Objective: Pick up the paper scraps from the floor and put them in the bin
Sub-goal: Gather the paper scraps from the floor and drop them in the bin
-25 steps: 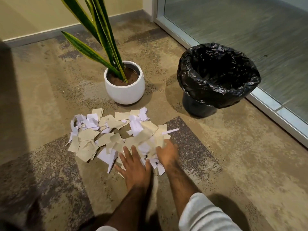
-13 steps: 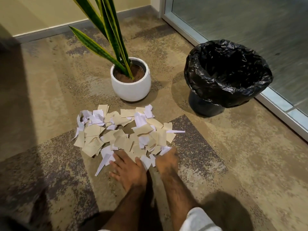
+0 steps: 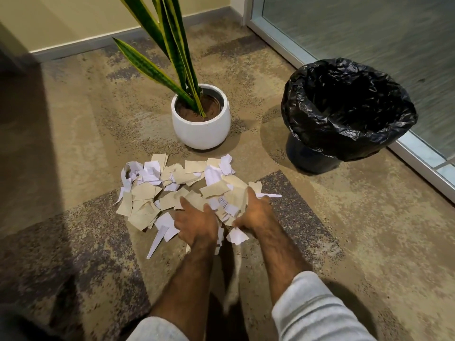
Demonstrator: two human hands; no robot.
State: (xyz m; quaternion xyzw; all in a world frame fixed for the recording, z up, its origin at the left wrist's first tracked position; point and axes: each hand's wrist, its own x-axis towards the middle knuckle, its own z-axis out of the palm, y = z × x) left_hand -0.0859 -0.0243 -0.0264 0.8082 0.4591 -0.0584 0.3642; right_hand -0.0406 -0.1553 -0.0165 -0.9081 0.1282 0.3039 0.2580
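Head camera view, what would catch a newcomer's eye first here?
A heap of white and tan paper scraps lies mid-floor on the carpet, with the left hand and right hand cupped into its near edge. Behind it stands a white pot holding a tall striped plant, and to the right a bin lined with a black bag.

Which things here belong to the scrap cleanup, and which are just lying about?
Job: paper scraps on the floor; black-lined bin; left hand and right hand, both digging into the pile.
Lying about: potted plant; glass panel.
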